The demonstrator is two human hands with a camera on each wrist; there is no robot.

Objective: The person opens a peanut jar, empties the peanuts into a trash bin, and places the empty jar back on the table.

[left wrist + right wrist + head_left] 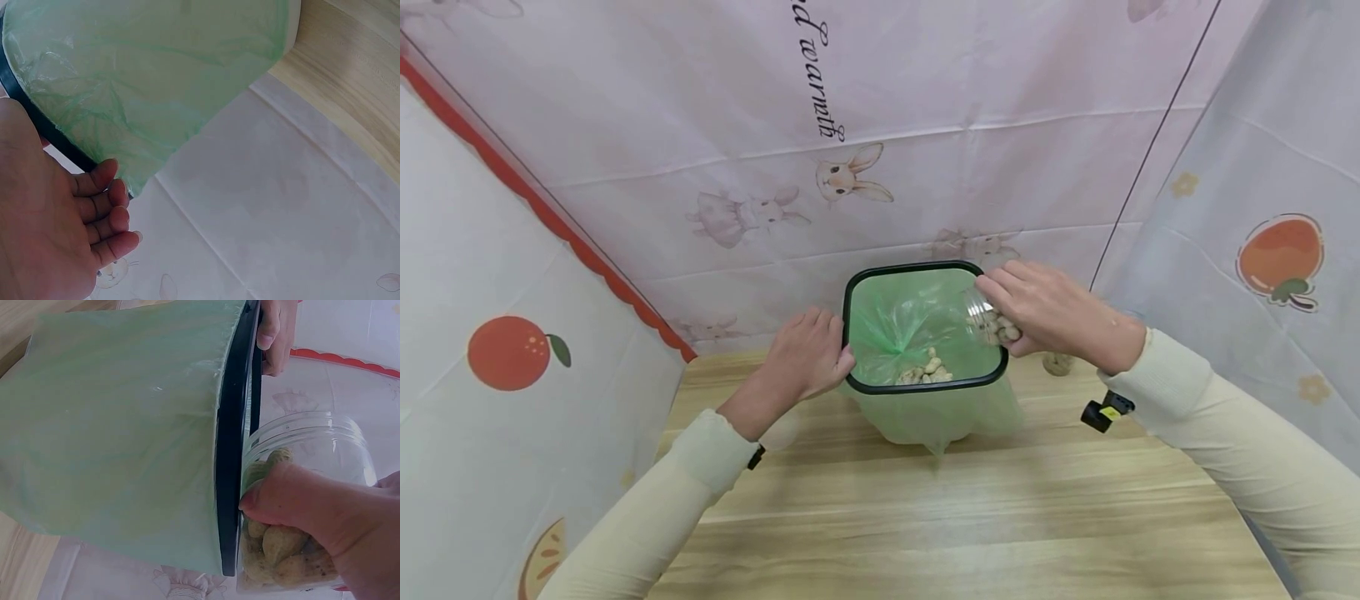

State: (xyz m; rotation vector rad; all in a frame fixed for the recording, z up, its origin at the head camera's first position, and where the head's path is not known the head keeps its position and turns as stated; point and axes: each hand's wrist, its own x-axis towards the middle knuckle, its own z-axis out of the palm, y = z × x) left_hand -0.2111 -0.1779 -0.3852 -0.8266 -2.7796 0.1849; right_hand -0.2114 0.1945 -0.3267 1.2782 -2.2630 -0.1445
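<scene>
A trash bin (925, 387) with a black rim stands on the table, lined with a translucent green bag (125, 437). Several unshelled peanuts (934, 367) lie inside on the bag. On the left side, my left hand (808, 354) grips the rim, its curled fingers (103, 206) against the outside in the left wrist view. My right hand (1045, 308) holds a clear jar (977, 312) tipped on its side at the right rim, mouth toward the bin. More peanuts (284, 550) remain inside the jar, partly hidden by the thumb.
The wood-grain table (970, 525) extends toward me. Behind the right hand sits a small round brownish thing (1057, 363), its kind unclear. A pale round thing (778, 433) lies by the left wrist. Printed cloth walls (760, 108) enclose the back and both sides.
</scene>
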